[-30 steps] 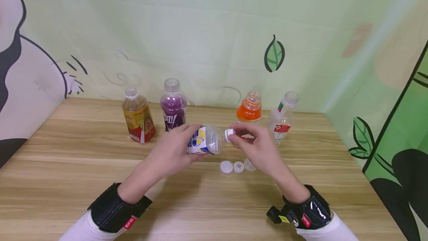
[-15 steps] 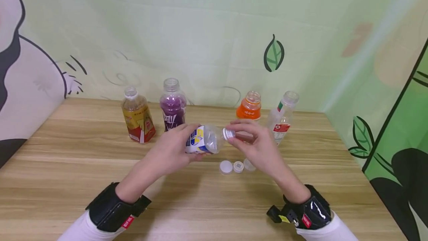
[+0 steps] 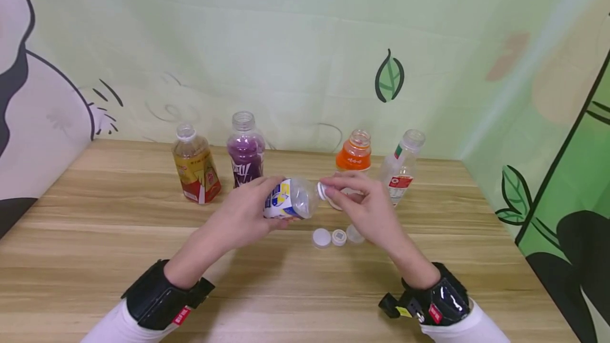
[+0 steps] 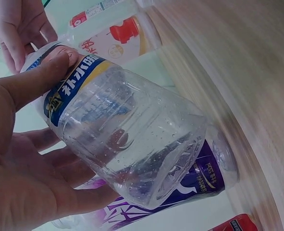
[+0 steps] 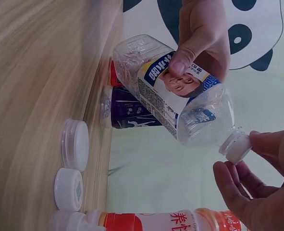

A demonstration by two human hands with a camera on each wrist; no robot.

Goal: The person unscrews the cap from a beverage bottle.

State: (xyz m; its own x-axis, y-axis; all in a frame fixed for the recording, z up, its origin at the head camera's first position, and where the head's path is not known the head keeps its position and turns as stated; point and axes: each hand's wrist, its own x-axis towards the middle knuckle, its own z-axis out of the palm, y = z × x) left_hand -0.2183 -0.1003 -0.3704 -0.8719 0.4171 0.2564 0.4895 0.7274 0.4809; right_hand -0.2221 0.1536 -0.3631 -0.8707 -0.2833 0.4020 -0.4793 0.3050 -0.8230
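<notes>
A clear plastic bottle (image 3: 301, 198) with a blue, white and yellow label is held tilted on its side above the table, its neck toward the right. My left hand (image 3: 245, 210) grips it round the label, thumb on one side and fingers on the other. At its mouth sits a white cap (image 5: 239, 147), which my right hand (image 3: 364, 202) pinches between thumb and fingers. The bottle's clear base (image 4: 156, 163) shows in the left wrist view, with droplets inside. Whether the cap is threaded tight cannot be told.
Behind stand uncapped bottles: a yellow-red one (image 3: 196, 168), a purple one (image 3: 245, 147), an orange-topped one (image 3: 354, 155) and a clear one with a red label (image 3: 400, 168). Loose caps, a white one (image 3: 321, 237) among them, lie on the wooden table (image 3: 286, 300) below my hands.
My right fingers have shifted round the white cap, which tilted to show more of its side half a second ago and is turned back now. The bottle stays nearly in place.
</notes>
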